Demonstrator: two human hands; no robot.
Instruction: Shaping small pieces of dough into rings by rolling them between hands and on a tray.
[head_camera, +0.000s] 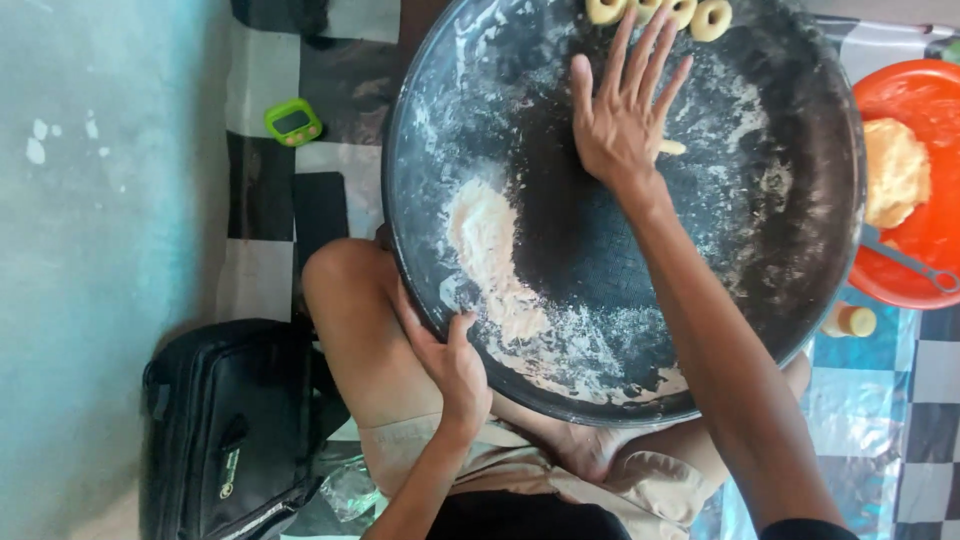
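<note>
A large round black tray (800, 110) dusted with flour rests on my lap. My right hand (622, 105) lies flat on it with fingers spread, pressing a small strip of pale dough (672, 147) that pokes out beside the palm. Several ring-shaped dough pieces (710, 18) sit at the tray's far edge, just beyond my fingertips. My left hand (452, 365) grips the tray's near left rim, thumb over the edge. A smear of flour (490, 250) covers the tray near that hand.
An orange bowl (930, 85) at the right holds a lump of dough (893, 170) and a metal utensil (905, 262). A small yellow bottle (850, 320) lies below it. A green timer (293, 122) sits on the checkered mat; a black bag (225, 420) lies at lower left.
</note>
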